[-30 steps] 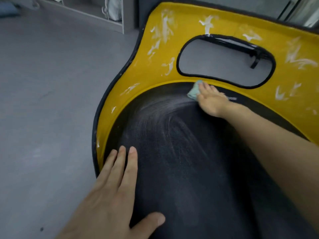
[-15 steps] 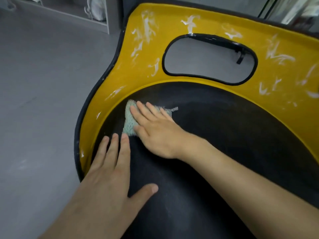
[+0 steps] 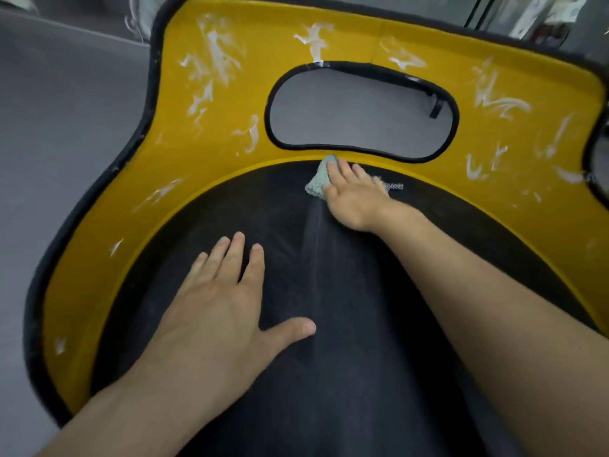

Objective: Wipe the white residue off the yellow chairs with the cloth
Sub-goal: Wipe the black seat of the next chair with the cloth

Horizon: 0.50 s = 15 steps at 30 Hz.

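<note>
The yellow chair back [image 3: 184,153] curves round a black seat [image 3: 346,357] and carries many white residue smears [image 3: 214,61]. An oval cut-out [image 3: 359,110] sits in its middle. My right hand [image 3: 354,197] presses a pale green cloth [image 3: 318,181] flat with straight fingers against the back of the seat, just below the cut-out. A faint white streak runs down the seat from the cloth. My left hand [image 3: 224,305] rests flat on the seat's front left, fingers spread.
Grey floor [image 3: 66,110] lies to the left of the chair and shows through the cut-out. Blurred furniture and pale objects stand behind the chair at the top edge. Another black-edged opening shows at the far right [image 3: 601,159].
My right hand has swept the cloth from the seat's left rim back up to the middle under the cut-out, leaving a streak. The left hand has stayed flat on the seat.
</note>
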Tool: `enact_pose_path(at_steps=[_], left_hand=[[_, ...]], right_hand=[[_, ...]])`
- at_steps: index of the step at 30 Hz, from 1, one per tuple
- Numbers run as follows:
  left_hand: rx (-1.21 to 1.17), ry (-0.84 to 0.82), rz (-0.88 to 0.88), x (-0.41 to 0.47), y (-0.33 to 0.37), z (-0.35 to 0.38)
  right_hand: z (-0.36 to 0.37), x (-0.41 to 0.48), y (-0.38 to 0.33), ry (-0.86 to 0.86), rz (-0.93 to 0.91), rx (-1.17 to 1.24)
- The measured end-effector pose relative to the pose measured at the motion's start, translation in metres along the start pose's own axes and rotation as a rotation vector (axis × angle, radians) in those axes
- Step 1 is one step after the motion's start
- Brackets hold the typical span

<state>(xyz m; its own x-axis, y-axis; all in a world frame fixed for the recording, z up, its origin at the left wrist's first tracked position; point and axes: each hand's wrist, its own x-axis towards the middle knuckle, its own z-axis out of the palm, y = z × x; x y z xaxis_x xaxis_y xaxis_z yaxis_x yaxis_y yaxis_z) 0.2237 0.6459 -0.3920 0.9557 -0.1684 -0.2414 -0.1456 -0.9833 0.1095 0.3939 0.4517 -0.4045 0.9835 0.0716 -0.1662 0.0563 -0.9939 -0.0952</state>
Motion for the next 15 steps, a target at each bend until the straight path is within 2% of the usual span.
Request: enact_pose_path(at_steps=[3, 7, 10, 12, 15], left_hand=[[0.004, 0.011, 0.003, 0.002, 0.000, -0.001], [-0.006, 0.002, 0.044, -0.002, -0.002, -0.005], [-0.025, -0.008, 0.121, -0.008, -0.002, -0.007], [-0.022, -0.040, 0.180, -0.014, 0.003, -0.005], [-0.042, -0.066, 0.248, -0.028, 0.012, 0.002]], right_hand=[[0.012, -0.042, -0.001, 0.025, -0.094, -0.030], [0.042, -0.213, 0.007, 0.126, -0.334, -0.126], [0.073, -0.300, 0.015, 0.195, -0.376, -0.185], [0.079, -0.317, 0.016, 0.099, -0.336, -0.095], [0.064, -0.302, 0.023, 0.113, -0.346, -0.097]])
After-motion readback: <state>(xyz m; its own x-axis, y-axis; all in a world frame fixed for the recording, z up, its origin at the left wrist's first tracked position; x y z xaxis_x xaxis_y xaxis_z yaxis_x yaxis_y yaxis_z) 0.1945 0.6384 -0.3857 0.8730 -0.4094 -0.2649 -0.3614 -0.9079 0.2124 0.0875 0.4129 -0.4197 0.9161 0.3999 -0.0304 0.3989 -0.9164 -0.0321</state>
